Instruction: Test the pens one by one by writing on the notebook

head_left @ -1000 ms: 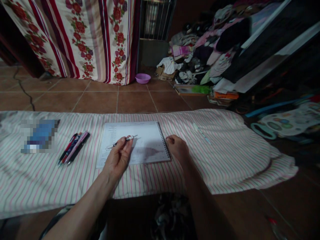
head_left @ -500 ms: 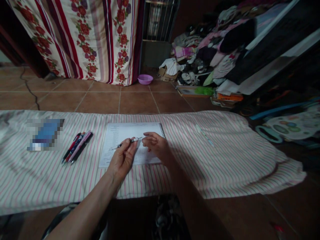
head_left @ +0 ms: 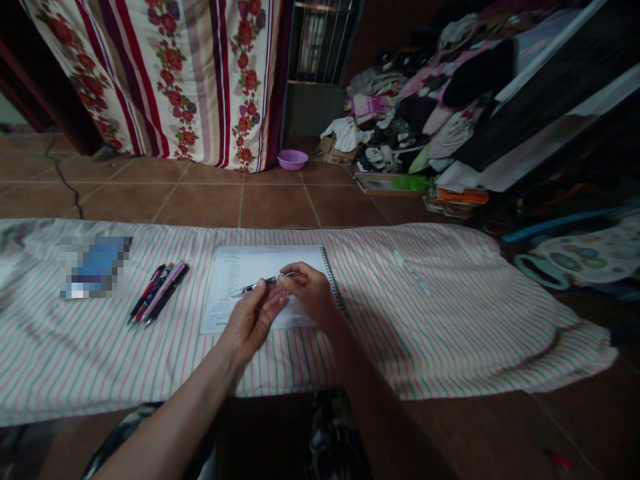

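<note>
Between my two hands is a slim black-and-silver pen [head_left: 255,287], held slantwise above a spiral notebook [head_left: 220,267]. My left hand [head_left: 253,317] grips its barrel between thumb and fingers, palm turned up. The fingertips of my right hand [head_left: 307,290] are closed on the pen's right end and partly hide it. Beneath the hands the notebook lies open at a page with printed text down its left side; its wire binding runs along the right edge.
Several pens [head_left: 159,293] lie side by side left of the notebook, and a pixelated blue object [head_left: 97,267] is farther left. A pale slim pen-like item [head_left: 413,273] rests to the right. All lie on a striped cloth [head_left: 465,320]. A purple basin [head_left: 293,159] stands on the tiled floor.
My right hand has moved left and its fingers have closed on the pen's right end. The left hand keeps its grip on the barrel. The view has shifted slightly.
</note>
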Action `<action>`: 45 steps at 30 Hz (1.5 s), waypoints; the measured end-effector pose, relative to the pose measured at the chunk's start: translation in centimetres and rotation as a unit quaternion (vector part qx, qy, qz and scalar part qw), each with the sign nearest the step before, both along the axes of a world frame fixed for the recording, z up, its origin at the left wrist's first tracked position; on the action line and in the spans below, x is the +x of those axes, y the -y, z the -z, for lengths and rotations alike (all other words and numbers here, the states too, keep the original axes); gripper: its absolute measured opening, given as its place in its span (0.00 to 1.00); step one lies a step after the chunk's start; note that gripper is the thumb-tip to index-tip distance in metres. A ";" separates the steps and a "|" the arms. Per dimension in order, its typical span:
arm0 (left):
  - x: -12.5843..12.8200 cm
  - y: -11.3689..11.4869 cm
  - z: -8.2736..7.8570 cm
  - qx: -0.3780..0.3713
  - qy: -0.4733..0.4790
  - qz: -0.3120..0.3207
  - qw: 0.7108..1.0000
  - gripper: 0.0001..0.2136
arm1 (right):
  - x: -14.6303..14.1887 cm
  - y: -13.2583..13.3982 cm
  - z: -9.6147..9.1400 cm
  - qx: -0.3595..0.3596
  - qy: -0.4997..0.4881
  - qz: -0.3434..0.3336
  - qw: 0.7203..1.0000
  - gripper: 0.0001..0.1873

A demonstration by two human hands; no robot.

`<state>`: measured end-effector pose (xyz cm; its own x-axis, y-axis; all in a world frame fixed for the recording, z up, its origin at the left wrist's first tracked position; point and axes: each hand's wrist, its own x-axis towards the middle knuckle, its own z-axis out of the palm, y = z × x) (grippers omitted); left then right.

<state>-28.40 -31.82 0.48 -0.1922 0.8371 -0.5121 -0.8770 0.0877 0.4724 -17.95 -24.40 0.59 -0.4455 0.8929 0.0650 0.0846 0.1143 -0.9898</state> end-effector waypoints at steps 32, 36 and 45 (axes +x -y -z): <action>-4.0 2.5 0.9 0.107 -0.657 0.058 0.744 0.15 | -1.3 0.8 1.1 -0.091 -0.036 -0.077 0.992 0.08; -4.2 2.5 1.2 0.108 -0.719 0.063 0.683 0.16 | -1.3 0.7 0.8 -0.091 -0.035 -0.082 0.992 0.08; -4.2 2.2 1.6 0.093 -0.777 0.045 0.621 0.08 | -1.3 0.8 0.9 -0.059 -0.004 -0.091 0.994 0.09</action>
<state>-32.55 -34.03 -1.08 -0.2814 0.8971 0.3405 0.6541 -0.0803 0.7521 -19.27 -25.20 -0.31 -0.6002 0.7993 -0.0303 0.0646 0.0107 -0.9979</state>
